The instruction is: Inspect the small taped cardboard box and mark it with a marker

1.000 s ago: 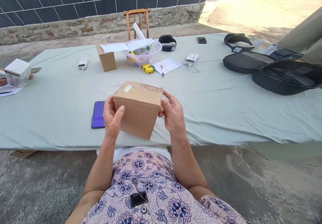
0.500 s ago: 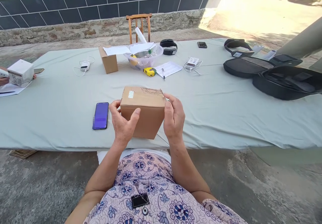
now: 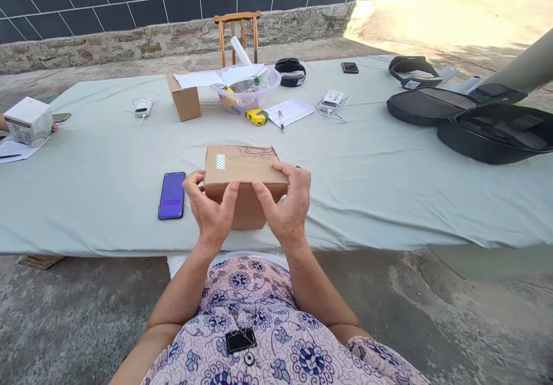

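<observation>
Right in front of me is a brown cardboard box (image 3: 244, 166), with a small blue-and-white checked sticker and dark scribbled lines on its top. My left hand (image 3: 211, 209) grips its left side, thumb against the near face below the top edge and fingers around the left corner. On the opposite side, my right hand (image 3: 286, 203) grips the box with its thumb on the near face and index finger bent over the top near the right edge. Just left of the box a phone (image 3: 171, 195) with a lit purple screen lies on the cloth.
Beyond the box lie a yellow tape measure (image 3: 257, 117), a paper with a pen (image 3: 291, 114), a plastic basin (image 3: 246, 99) and another cardboard box (image 3: 185, 101). Black cases (image 3: 496, 134) sit at right. At far left another person's hand (image 3: 54, 126) touches a white box (image 3: 29, 121).
My right thumb has moved left along the near face, and my right index finger now bends over the top. The box has turned slightly and shifted a little left.
</observation>
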Available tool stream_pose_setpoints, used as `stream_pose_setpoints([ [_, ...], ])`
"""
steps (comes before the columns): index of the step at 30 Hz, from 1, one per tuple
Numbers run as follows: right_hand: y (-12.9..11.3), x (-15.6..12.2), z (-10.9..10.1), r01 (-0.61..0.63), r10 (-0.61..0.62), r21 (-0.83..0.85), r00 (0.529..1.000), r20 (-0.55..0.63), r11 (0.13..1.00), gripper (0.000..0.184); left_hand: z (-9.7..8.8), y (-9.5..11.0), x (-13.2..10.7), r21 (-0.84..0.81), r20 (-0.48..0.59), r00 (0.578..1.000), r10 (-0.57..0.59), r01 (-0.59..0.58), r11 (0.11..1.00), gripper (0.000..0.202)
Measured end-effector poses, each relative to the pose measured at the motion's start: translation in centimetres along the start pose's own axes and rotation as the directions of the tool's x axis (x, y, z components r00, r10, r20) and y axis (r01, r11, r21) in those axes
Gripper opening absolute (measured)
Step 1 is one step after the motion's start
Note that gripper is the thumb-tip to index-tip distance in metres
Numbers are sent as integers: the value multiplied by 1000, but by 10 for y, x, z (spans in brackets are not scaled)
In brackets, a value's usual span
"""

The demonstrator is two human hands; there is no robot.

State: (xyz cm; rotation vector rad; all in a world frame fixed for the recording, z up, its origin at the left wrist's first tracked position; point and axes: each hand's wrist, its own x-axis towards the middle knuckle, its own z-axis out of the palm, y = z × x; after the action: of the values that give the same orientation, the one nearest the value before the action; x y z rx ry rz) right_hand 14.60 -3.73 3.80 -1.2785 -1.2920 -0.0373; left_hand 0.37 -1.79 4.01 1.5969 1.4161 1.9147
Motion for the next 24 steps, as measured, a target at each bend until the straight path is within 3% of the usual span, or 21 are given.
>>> stream_pose_setpoints([
  [4,1,1,-5,-102,93,135,993,73,986,31,-5,-3,5,-34,18,1000,-26,26,999,47],
  [8,6,3,-9,-113,93,221,991,97,969,33,-8,-5,9,-65,24,999,-28,30,997,38],
  [15,12,1,-10,-180,134,350,979,152,919,35,-11,-7,16,-72,48,995,-84,88,994,46],
  [18,7,-3,-5,-258,177,452,961,215,854,29,-13,-10,15,-24,154,979,-130,136,990,68],
  [20,3,-7,-1,-317,203,519,942,266,794,30,-14,-11,14,60,187,973,-138,129,990,97],
  [22,0,-8,2,-386,252,562,919,303,732,46,-14,-14,12,116,212,971,-107,84,990,128],
  [24,-1,-6,3,-452,310,585,891,332,674,74,-14,-17,10,136,270,962,-37,0,991,148],
])
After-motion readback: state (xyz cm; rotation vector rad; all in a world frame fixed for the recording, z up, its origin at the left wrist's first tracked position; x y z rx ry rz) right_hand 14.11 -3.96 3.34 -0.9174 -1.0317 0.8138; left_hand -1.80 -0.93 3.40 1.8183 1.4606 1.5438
